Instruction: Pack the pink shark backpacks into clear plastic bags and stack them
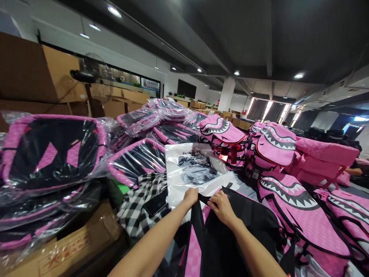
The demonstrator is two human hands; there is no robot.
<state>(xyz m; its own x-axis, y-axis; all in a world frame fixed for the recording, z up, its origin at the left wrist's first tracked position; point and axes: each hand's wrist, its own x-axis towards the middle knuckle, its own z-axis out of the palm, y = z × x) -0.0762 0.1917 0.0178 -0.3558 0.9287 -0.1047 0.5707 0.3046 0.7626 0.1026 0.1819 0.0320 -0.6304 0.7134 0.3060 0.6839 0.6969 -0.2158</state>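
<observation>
A black and pink backpack (pixel 227 246) lies in front of me with its black back panel facing up. My left hand (pixel 191 197) is closed on a black strap (pixel 203 198) near the bag's top edge. On the same strap, my right hand (pixel 221 207) is closed in a pinch, a short way to the right. Part of the strap is covered by my fingers. Just beyond both hands lies a clear and white plastic bag (pixel 198 169) with dark print. A black and white checked cloth (pixel 141 204) is to the left, with a dark flat object (pixel 155 203) on it.
Plastic-wrapped pink and black backpacks (pixel 54 154) are piled at the left and ahead. Pink backpacks with shark-mouth prints (pixel 300 207) crowd the right. A cardboard box (pixel 72 246) stands low at the left, and a fan (pixel 89 77) rises behind the pile.
</observation>
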